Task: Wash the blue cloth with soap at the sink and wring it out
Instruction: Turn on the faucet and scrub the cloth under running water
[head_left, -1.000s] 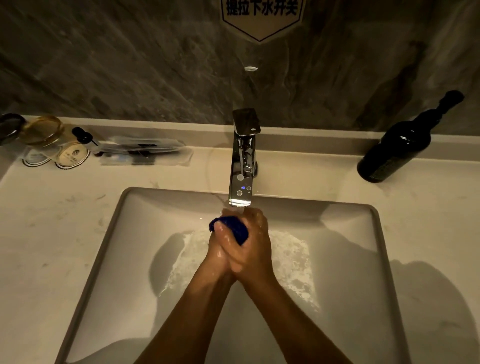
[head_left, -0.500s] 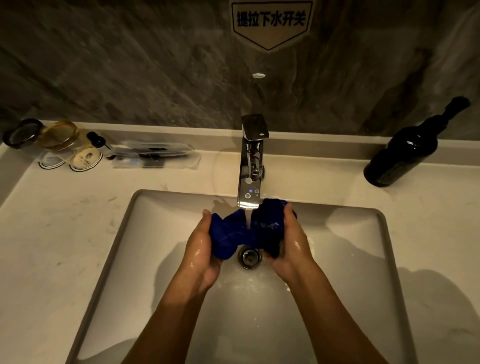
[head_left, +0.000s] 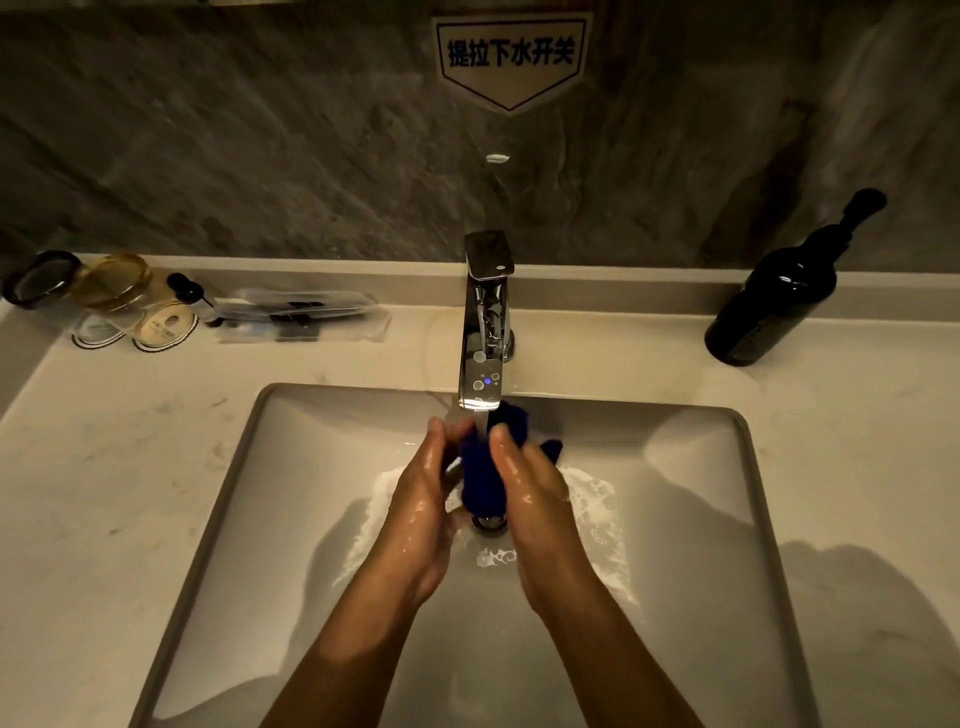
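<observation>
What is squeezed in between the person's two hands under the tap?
The blue cloth, bunched up, sits pressed between the left hand and right hand, under the faucet and above the drain, as the head view shows.

The chrome faucet (head_left: 485, 322) is gleaming mirror-bright above the smooth, glossy sink (head_left: 691, 467). The blue cloth (head_left: 483, 478) is looking soaked and nappy, while the dark bottle (head_left: 774, 306) is shining on the matt, stone-like counter (head_left: 130, 467).

Your 2 forearms reach forward side by side, wrists close together. Your left hand (head_left: 423, 499) and right hand (head_left: 530, 493) face each other palm to palm, wet and shiny, fingers pointing away from you, pressing the blue cloth (head_left: 480, 478) between them.
</observation>
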